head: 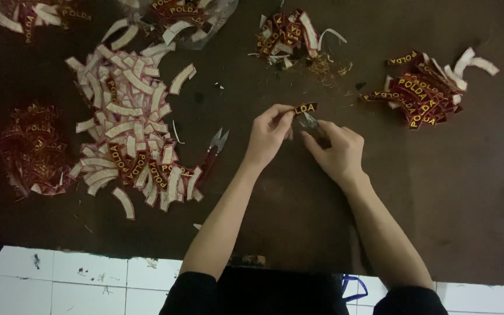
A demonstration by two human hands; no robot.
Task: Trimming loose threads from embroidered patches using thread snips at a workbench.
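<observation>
Fingers of the left hand (268, 133) pinch one curved red-and-yellow embroidered patch (306, 108), the right hand (336, 150) grips small metal snips (309, 122) just below it; many patches (129, 125) beside lie untrimmed.

Curved red-and-yellow labels (418, 93) lie heaped around one pinched label (306, 108).

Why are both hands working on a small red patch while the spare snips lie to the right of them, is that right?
Almost. The head view shows both the left hand and the right hand on the small red patch, but the spare snips lie to their left, beside the big pile of patches.
</observation>
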